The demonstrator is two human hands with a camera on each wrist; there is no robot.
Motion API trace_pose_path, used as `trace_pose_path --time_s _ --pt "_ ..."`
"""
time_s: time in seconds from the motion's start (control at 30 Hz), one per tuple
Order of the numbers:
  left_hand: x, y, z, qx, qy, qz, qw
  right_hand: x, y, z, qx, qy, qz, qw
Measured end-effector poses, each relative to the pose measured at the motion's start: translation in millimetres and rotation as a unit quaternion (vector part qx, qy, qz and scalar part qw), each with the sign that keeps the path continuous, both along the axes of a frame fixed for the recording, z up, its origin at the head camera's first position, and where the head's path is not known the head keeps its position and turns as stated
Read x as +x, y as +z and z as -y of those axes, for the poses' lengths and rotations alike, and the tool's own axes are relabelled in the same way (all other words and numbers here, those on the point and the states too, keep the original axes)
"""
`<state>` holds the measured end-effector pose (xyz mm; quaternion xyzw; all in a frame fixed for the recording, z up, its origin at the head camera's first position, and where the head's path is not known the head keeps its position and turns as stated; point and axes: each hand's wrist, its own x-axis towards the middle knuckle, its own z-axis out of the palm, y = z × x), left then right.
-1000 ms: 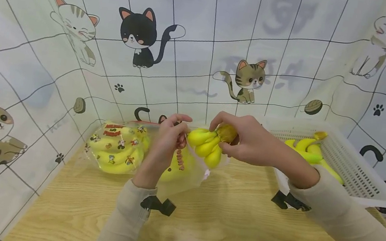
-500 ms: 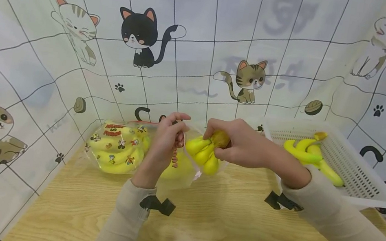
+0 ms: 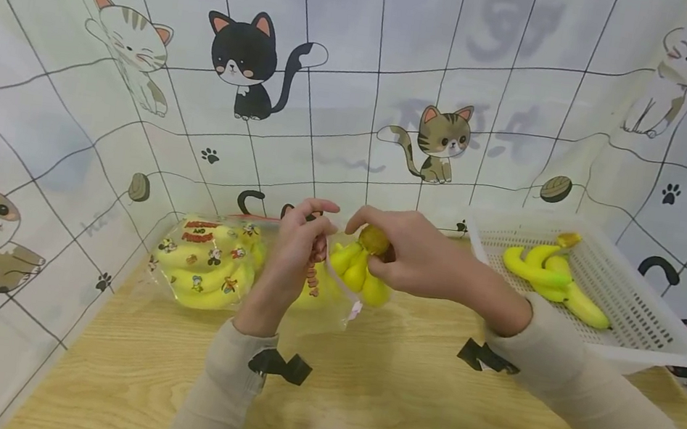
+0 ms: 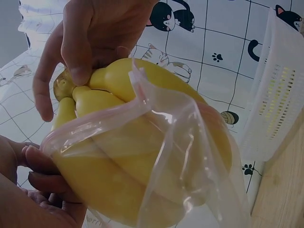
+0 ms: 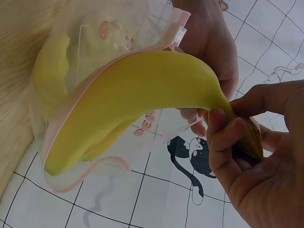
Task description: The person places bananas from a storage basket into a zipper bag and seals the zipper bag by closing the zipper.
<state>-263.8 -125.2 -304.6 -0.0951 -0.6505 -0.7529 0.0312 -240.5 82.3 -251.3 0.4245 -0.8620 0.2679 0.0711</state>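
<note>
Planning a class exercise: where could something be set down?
The tabletop is bare between left sleeve and right sleeve, also in front of the printed bag. Crowded: round the open bag, by left hand, right hand and bananas.

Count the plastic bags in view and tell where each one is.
2. One bag with bananas inside lies on the table, at left; the left hand holds the other bag, partly around a banana bunch. More may be hidden.

Yellow bananas (image 5: 147, 80); pink-edged bag (image 5: 111, 33); cat-patterned backdrop (image 3: 345, 108)
</note>
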Motion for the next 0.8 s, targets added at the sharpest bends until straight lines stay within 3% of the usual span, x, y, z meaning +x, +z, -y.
trace_pose_path --time_s 0.3,0.47,0.63,0.7,0.8 --pt "1.5 1.9 2.4 0.007 0.005 -0.002 1.0000 -1.2 -2.9 6.9 -0.003 -0.029 0.019 0.9994" --pt "2.5 2.2 4.2 0.006 0.007 0.001 1.0000 -4.3 -4.7 10.4 -0.044 -0.046 0.067 0.9957" --pt "1.5 3.2 5.0 0.013 0.004 0.001 0.9999 -7.9 -9.4 15.0 -0.109 -0.058 0.128 0.9840" --pt "0.6 2.7 5.0 0.017 0.006 0.000 0.9998 -9.4 -12.1 16.2 -0.113 -0.064 0.135 0.9823" --pt "0.2 2.0 4.6 0.020 0.008 0.001 0.9998 -11.6 -16.4 18.0 -0.088 -0.067 0.115 0.9872"
